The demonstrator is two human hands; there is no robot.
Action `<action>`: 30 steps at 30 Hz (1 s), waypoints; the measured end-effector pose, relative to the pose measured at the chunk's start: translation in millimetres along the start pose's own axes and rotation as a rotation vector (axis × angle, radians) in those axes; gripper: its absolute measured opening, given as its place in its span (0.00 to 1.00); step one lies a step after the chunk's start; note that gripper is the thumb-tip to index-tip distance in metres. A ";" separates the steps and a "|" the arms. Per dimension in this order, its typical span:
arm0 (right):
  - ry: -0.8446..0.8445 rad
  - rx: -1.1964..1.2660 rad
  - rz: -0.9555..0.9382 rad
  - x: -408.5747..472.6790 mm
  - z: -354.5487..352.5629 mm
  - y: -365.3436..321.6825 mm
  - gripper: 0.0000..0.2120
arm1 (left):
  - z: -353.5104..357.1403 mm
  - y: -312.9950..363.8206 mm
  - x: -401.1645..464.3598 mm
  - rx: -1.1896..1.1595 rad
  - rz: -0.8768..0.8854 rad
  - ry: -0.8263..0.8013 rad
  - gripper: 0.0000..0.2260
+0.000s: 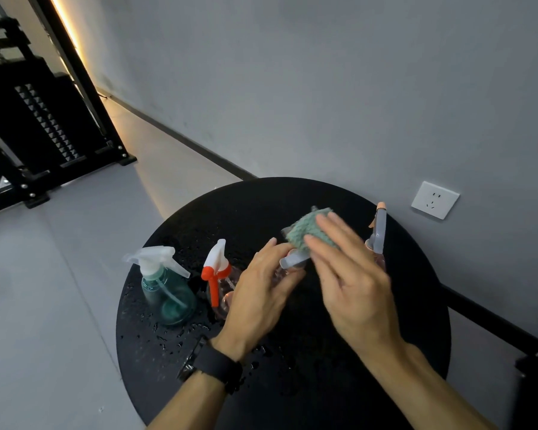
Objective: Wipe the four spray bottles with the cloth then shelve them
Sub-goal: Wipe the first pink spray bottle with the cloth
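On the round black table (pixel 292 383), my left hand (pixel 261 293) grips a clear pinkish spray bottle (pixel 292 262) with a pale grey head, mostly hidden behind the hand. My right hand (pixel 351 274) holds a green cloth (pixel 308 232) wrapped over that bottle's head. A teal bottle (pixel 168 293) with a clear white trigger stands at the left. Beside it stands a clear bottle with a red and white trigger (pixel 218 274). A fourth bottle (pixel 378 237), with a grey head and peach tip, stands behind my right hand.
Water drops lie on the table around the bottles. A grey wall with a white socket (pixel 434 200) runs close behind the table. A black metal rack (pixel 44 128) stands on the floor at the far left.
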State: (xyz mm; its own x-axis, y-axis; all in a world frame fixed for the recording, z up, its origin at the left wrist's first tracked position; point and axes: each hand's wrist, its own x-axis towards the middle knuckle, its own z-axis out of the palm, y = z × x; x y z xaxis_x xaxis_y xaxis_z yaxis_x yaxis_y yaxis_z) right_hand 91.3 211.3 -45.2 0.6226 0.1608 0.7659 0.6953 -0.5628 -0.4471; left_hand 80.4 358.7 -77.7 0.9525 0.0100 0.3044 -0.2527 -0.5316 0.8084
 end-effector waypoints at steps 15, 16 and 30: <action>0.244 0.678 0.691 23.6 -22.8 -7.9 0.11 | 5.3 18.8 -5.7 -0.224 -0.207 -0.034 0.13; 0.256 0.657 0.670 23.7 -23.7 -8.8 0.11 | 4.9 19.9 -5.0 -0.266 -0.235 -0.034 0.12; 0.009 0.229 0.137 2.8 10.4 -14.7 0.14 | 2.0 18.3 3.3 -0.598 -0.397 -0.017 0.11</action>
State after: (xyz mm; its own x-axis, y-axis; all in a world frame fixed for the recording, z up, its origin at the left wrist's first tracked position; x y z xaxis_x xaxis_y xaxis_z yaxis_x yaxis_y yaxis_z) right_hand 86.6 228.5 -41.4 0.7137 0.0878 0.6949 0.6687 -0.3806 -0.6387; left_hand 79.3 347.3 -63.0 0.9931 0.0910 -0.0743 0.0685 0.0649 0.9955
